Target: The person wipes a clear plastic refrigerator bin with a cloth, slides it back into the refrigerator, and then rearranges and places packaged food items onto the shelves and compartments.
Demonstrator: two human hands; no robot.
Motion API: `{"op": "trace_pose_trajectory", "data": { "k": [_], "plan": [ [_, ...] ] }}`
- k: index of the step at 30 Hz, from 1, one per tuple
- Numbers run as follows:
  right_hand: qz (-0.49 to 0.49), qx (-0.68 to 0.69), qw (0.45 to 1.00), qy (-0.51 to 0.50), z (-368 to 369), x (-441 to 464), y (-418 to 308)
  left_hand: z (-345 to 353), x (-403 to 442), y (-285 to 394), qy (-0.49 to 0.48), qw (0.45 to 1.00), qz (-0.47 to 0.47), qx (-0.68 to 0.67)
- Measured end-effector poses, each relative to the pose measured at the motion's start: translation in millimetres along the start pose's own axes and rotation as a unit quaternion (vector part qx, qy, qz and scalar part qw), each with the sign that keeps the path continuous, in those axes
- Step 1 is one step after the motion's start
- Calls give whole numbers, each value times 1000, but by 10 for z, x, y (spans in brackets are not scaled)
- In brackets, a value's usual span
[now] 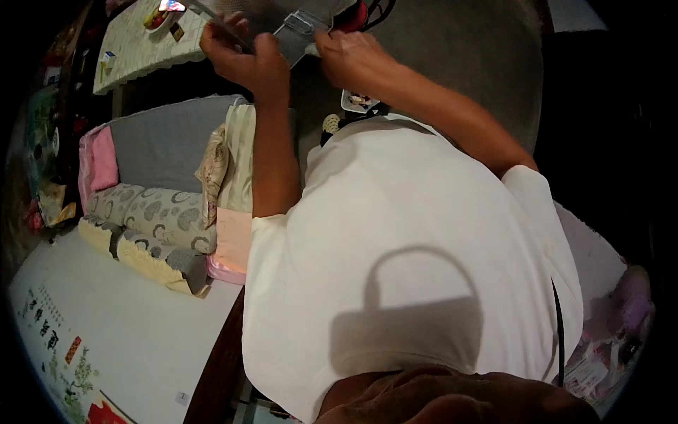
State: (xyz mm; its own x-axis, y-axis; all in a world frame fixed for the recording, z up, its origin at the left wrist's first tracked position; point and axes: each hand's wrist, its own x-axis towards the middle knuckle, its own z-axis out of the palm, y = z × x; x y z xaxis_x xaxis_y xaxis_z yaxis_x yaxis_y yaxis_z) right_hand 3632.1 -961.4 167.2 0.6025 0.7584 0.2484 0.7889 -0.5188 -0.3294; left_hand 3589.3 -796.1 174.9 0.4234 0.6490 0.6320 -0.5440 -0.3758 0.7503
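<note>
At the top of the head view, my left hand (pixel 253 63) is closed round the edge of a grey, fine-meshed panel (pixel 272 13) that runs out of the frame. A bent metal wire clip (pixel 299 23) sits on the panel between my hands. My right hand (pixel 349 56) is closed at the panel's right corner, with its fingertips beside the clip. What lies under those fingertips is partly hidden. Just beyond my right hand is a round red and black object (pixel 351 15), cut off by the frame edge.
A white tray (pixel 345 101) with small items is below my right forearm. To the left stand a grey sofa (pixel 169 145) with cushions and a cloth-covered table (pixel 134 49) bearing a fruit bowl (pixel 157 20). Grey floor (pixel 466 49) stretches to the right.
</note>
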Motion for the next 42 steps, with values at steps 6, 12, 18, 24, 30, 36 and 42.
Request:
{"op": "trace_pose_trajectory", "data": {
  "k": [6,12,18,24,30,36,42],
  "plan": [
    [6,-18,999,-36,-255,34,-207,-177,220,-104,20,998,11,-62],
    [-93,-35,988,115,-360,347,-124,-25,150,60,45,993,0,108],
    [-125,-75,978,151,151,602,-41,-1,62,161,5,991,17,131],
    [-164,-164,973,7,124,412,-144,-63,7,9,6,997,20,70],
    [-116,-154,976,-101,-11,386,-134,-115,18,-32,57,987,-130,-81],
    [-5,-125,960,-250,-509,374,-200,-196,120,-81,54,991,-111,-53],
    [111,138,984,-32,-939,314,99,-276,180,-91,58,992,-91,59]
  ]
}}
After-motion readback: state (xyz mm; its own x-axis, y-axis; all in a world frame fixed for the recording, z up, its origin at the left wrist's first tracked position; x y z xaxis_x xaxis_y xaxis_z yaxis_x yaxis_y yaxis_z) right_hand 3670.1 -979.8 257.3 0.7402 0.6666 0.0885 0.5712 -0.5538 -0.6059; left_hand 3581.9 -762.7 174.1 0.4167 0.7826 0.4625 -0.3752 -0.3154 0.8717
